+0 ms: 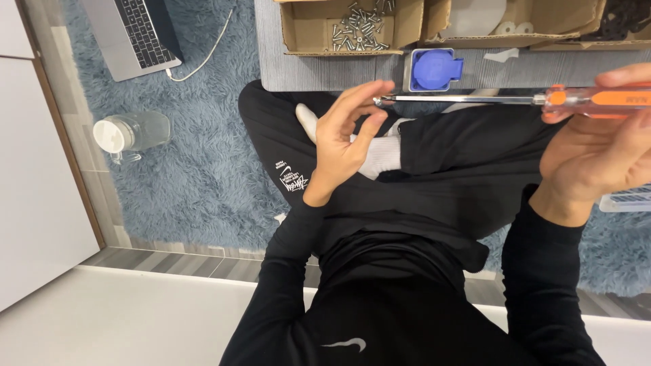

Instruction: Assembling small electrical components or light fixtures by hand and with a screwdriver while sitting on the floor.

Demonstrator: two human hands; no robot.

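Now | screwdriver (pixel 515 99) handle in right hand (pixel 597 149) | tip at left hand (pixel 346 135) fingertips

Black long-sleeved top (pixel 380 305) with small white chest mark, black trousers (pixel 468 156), seemingly white socks (pixel 380 152).

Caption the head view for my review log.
Right hand holds an orange screwdriver; left hand pinches its tip above crossed legs.

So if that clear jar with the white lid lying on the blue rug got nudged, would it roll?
Probably a little: the jar is round and lies on its side. The shaggy rug would likely stop it quickly. It looks empty, so probably light, and it may be breakable.
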